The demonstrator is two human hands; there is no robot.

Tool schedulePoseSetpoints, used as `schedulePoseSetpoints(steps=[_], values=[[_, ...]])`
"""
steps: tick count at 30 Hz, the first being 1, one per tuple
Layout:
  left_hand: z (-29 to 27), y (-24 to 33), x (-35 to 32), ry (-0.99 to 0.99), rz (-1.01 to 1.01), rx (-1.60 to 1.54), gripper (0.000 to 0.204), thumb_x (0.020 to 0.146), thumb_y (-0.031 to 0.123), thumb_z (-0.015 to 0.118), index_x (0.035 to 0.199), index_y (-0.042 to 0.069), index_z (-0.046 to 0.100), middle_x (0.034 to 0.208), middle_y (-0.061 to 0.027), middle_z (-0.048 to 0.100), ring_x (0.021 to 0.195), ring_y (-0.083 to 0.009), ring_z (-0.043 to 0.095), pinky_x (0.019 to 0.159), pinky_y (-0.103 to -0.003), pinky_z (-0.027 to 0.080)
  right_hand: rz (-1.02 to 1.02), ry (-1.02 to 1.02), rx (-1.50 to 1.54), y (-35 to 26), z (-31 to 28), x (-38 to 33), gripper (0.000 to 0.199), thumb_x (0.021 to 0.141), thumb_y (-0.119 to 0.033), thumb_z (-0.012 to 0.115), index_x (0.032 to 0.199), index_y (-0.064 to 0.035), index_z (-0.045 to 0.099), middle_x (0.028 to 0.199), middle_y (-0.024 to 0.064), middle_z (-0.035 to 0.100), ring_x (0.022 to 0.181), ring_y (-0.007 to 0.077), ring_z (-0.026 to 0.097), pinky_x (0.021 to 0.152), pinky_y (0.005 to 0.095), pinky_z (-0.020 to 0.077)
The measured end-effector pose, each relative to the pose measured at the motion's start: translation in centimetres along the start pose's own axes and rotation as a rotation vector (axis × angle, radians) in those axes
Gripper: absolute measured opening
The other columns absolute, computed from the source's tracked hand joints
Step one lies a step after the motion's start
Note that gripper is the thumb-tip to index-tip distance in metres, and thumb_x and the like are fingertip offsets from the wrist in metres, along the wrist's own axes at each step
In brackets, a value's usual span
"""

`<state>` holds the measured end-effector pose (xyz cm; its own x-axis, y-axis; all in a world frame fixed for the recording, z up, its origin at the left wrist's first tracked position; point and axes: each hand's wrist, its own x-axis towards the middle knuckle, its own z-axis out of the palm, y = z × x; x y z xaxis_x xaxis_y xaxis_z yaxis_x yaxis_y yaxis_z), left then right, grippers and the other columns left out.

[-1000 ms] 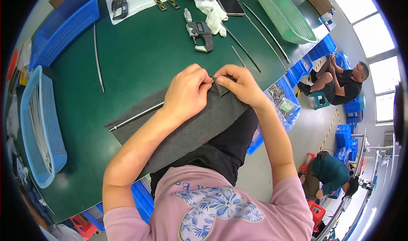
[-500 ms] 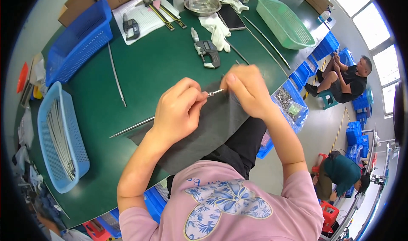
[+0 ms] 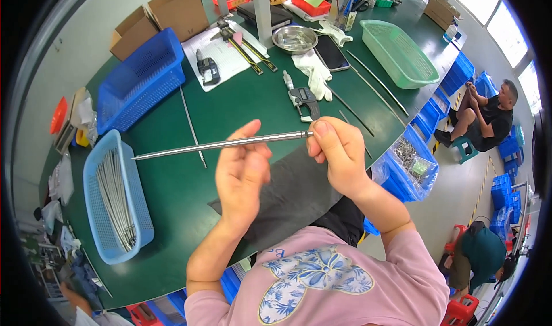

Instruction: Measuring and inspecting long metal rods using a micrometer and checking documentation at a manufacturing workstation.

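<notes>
The person held a thin metal rod [image 3: 221, 145] level in the air above the green tabletop [image 3: 172, 188], perhaps so that its whole length could be seen against the dark surface. The right hand [image 3: 336, 153] pinched the thicker right end of the rod between thumb and fingers. The left hand [image 3: 244, 173] was half open, and the rod lay across its fingertips near the middle, more as a support than a firm grasp. The long free end pointed to the person's left, over the tabletop.

The rod looked straight, silver and shiny, narrow at the left tip and a little wider in steps toward the right end, like a telescopic piece.

Under the hands a dark grey cloth [image 3: 293, 196] lay over the tabletop edge, possibly to protect or wipe the part. A light blue basket [image 3: 95, 222] with many similar rods stood at the left, within easy reach. A caliper [image 3: 302, 98] lay just beyond the hands.
</notes>
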<state>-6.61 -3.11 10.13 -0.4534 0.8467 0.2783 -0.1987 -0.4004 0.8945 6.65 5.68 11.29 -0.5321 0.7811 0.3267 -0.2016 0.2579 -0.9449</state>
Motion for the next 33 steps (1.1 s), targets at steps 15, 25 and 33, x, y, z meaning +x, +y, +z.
schedulePoseSetpoints(steps=[15, 25, 33], values=[[-2.5, 3.3, 3.8, -0.057, 0.185, -0.353, 0.023, 0.095, 0.018, 0.044, 0.087, -0.001, 0.052, 0.060, -0.0045, 0.048, 0.048, -0.0091, 0.042, 0.044, -0.021, 0.037, 0.316, -0.062, -1.126, 11.5, -6.0, 8.0, 0.045, 0.067, -0.029, 0.063, 0.104, -0.0055, 0.055, 0.102, 0.0160, 0.056, 0.095, 0.0325, 0.057, 0.081, 0.0411, 0.0457], [-3.6, 4.0, 4.0, -0.063, 0.172, -0.342, 0.024, 0.094, 0.018, 0.044, 0.086, -0.002, 0.052, 0.060, -0.0055, 0.049, 0.048, -0.0096, 0.043, 0.045, -0.021, 0.038, 0.299, -0.055, -1.344, 11.2, -4.9, 9.4, 0.040, 0.064, -0.024, 0.065, 0.098, -0.0055, 0.058, 0.091, 0.0149, 0.060, 0.086, 0.0312, 0.059, 0.074, 0.0394, 0.0473], [-3.6, 4.2, 4.0, -0.064, 0.172, -0.333, 0.023, 0.094, 0.017, 0.044, 0.086, -0.003, 0.052, 0.058, -0.0053, 0.048, 0.046, -0.0095, 0.044, 0.044, -0.021, 0.038, -0.025, -0.159, -1.314, 10.0, -2.5, 8.7, 0.032, 0.065, 0.000, 0.057, 0.093, -0.0038, 0.043, 0.088, 0.0183, 0.055, 0.077, 0.0375, 0.059, 0.064, 0.0454, 0.0478]])
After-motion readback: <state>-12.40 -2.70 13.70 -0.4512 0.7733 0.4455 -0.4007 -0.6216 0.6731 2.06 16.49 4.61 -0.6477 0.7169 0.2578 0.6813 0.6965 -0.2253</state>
